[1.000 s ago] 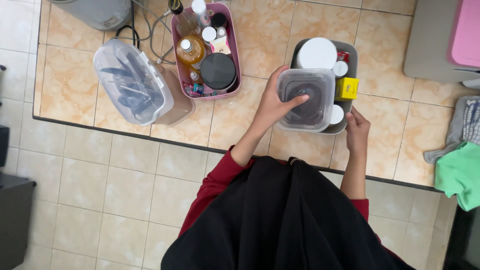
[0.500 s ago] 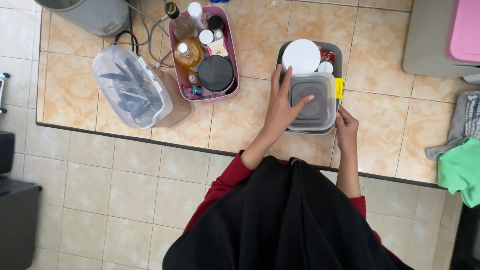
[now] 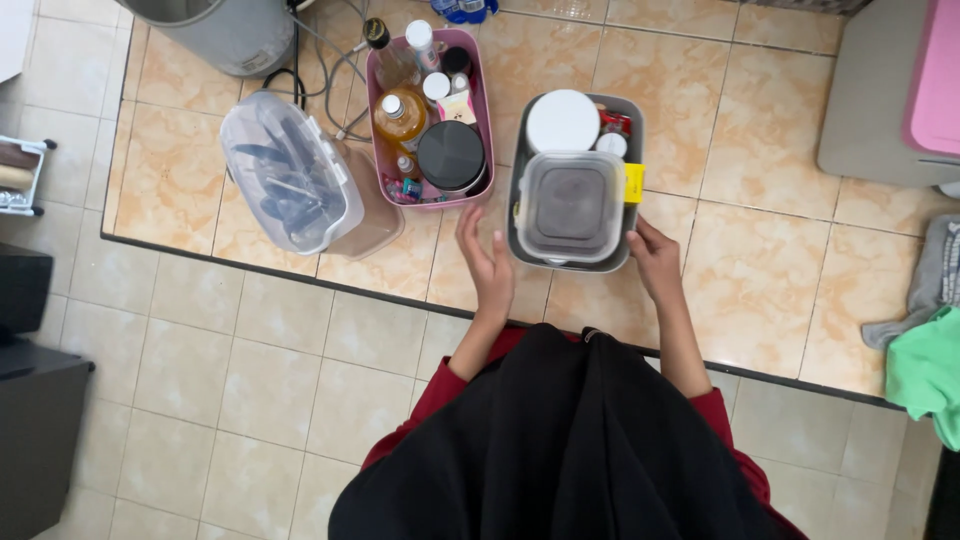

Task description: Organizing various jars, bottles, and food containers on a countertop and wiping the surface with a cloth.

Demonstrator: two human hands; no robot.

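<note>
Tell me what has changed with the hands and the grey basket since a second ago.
The left hand has let go of the clear square container, which now rests in the grey basket, and dropped beside the basket's left wall. The right hand stays at the basket's right corner. Pink basket and lidded utensil box unchanged.

Single head-worn view, straight down from above.

Looks steeply down over the wearer's dark-clad body onto a tiled worktop (image 3: 760, 250) and tiled floor (image 3: 230, 400) below; fairly near, with left hand (image 3: 487, 262) and right hand (image 3: 655, 262) mid-frame beside a grey bin (image 3: 518, 215). Top of frame points away from the wearer. No second view to overlap.
</note>
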